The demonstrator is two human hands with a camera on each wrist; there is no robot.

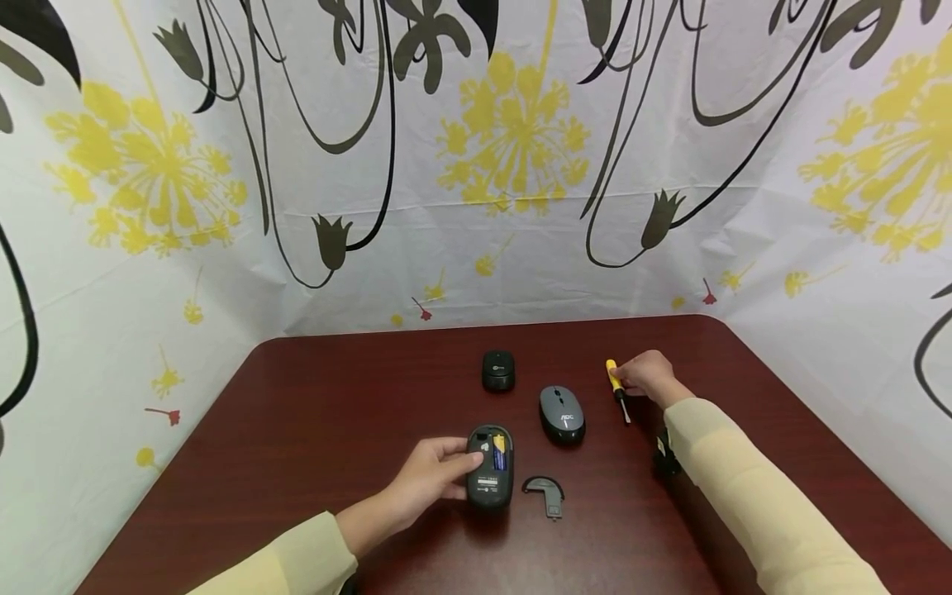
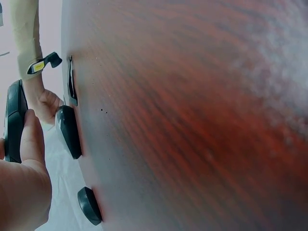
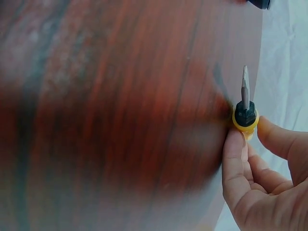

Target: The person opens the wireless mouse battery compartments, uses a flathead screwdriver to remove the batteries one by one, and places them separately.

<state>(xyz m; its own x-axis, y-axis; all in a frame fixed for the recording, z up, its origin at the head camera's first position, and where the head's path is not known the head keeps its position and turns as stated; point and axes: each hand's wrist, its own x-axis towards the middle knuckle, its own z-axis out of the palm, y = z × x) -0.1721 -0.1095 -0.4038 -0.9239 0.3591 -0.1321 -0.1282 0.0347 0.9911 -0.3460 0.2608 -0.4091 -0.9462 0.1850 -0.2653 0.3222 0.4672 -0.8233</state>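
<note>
My left hand (image 1: 435,475) grips an upturned black mouse (image 1: 491,464) near the table's front; its battery bay is uncovered and shows a blue-and-yellow battery (image 1: 499,453). The left wrist view shows this mouse (image 2: 14,120) edge-on against my fingers (image 2: 32,137). A curved black cover piece (image 1: 545,491) lies just right of it. My right hand (image 1: 649,377) pinches the yellow handle of a small screwdriver (image 1: 616,388) lying on the table. In the right wrist view my fingertips (image 3: 235,144) close round the screwdriver (image 3: 246,108), its tip pointing away.
A grey mouse (image 1: 561,413) sits upright between my hands, and a small black mouse (image 1: 497,369) lies further back. The dark red table (image 1: 312,413) is walled by a flowered white sheet (image 1: 476,165) on three sides. A black wrist camera (image 1: 664,456) hangs under my right sleeve.
</note>
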